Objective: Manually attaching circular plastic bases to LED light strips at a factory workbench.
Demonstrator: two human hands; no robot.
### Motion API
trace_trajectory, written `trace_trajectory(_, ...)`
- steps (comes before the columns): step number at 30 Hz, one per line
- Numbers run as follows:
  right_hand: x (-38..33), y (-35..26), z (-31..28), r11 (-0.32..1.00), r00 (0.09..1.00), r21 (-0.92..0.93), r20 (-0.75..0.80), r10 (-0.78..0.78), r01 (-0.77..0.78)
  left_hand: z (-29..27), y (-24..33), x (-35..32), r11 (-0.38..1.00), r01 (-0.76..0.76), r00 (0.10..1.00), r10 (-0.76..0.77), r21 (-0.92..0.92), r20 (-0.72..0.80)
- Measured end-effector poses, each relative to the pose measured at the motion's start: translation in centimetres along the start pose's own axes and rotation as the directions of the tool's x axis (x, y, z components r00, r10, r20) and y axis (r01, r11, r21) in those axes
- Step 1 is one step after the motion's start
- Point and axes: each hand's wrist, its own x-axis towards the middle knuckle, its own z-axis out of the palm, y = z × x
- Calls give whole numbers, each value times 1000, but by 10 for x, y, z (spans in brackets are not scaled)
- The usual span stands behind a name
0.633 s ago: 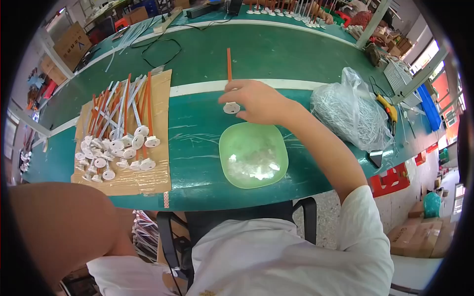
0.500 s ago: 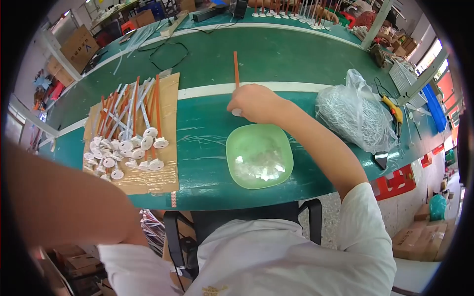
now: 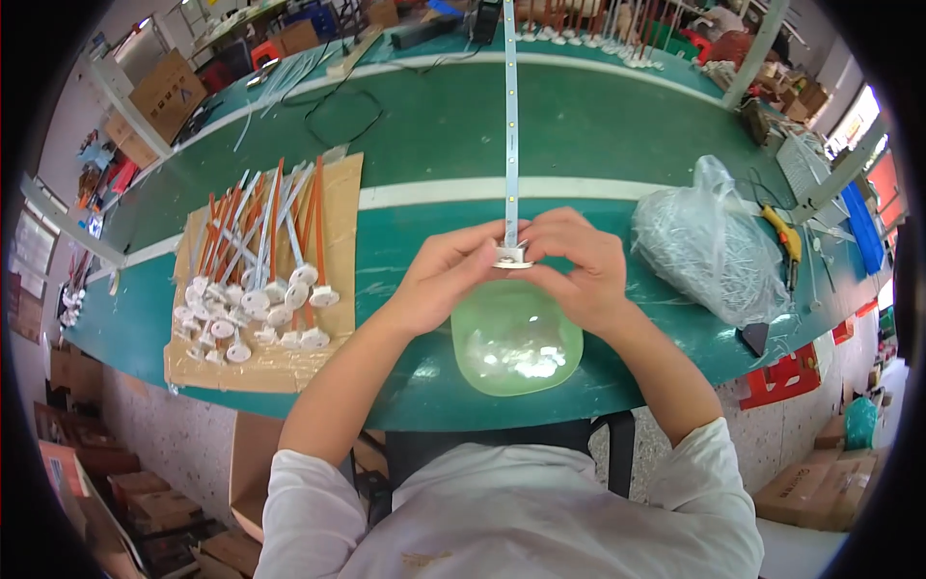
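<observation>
An LED strip point(image 3: 511, 125), pale with small yellow dots, stands up and away from me between my hands. Its white base point(image 3: 511, 257) is pinched from both sides. The fingers and thumb of my left hand point(image 3: 451, 272) close on the base's left side. On the other side, the bent fingers and thumb of my right hand point(image 3: 579, 268) grip it. Just below and nearer to me sits a light green bowl point(image 3: 471, 370) with shiny clear contents too small to name; my hands partly cover its far rim.
Left, a cardboard sheet point(image 3: 333, 227) bears several orange and pale strips with white round bases point(image 3: 256, 304). Right, a clear plastic bag point(image 3: 704, 251) of thin pale pieces lies beside a yellow-handled tool point(image 3: 789, 241). More upright strips point(image 3: 603, 39) stand at the back.
My left hand has come in from the left to the strip's base. The strip, formerly orange side up in my right hand, now shows its pale dotted face and sits nearer.
</observation>
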Motion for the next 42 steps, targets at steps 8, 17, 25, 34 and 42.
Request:
trace_trajectory(8, -7, -10, 14, 909, 950, -317, -62, -306, 272, 10, -5, -13, 992, -52, 995, 42, -116, -91)
trace_trajectory(17, -8, -19, 14, 867, 926, -396, -94, -365, 301, 20, -11, -20, 989, -124, 988, 115, -80, -104)
trace_trajectory(25, -4, -16, 9, 926, 960, -288, -65, -273, 244, 12, -9, -19, 962, 39, 997, -58, -271, -60)
trace_trajectory(34, -14, -10, 19, 947, 987, -308, -96, -126, 91, 14, -8, -15, 998, 25, 969, -39, -61, -242)
trace_trajectory(42, -15, -8, 20, 972, 997, -225, -42, 64, -72, -1, -12, -5, 637, -314, 890, 456, 704, -16)
